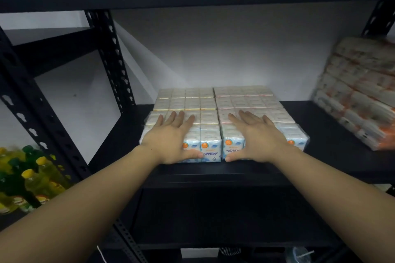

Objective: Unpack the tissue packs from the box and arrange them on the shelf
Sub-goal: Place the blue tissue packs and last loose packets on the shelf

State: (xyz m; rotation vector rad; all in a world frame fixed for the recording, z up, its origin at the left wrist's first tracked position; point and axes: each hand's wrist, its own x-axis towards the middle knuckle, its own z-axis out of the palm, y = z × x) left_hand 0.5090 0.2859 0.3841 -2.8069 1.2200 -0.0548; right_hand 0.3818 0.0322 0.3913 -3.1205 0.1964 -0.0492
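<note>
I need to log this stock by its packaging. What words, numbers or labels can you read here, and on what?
"FRAGRANCE FREE MINI TISSUE": front of the left front tissue pack, and again on the right front tissue pack.
Orange round stickers on the pack fronts: too small to read.
Side stack of packs and bottles: blurred, unreadable.

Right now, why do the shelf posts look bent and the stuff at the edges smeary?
Head view: the wide lens bows the black shelf posts; the bottles at left and the wrapped packs at right blur at the edges; the tissue packs in the centre stay sharp, pale against the dim shelf.
</note>
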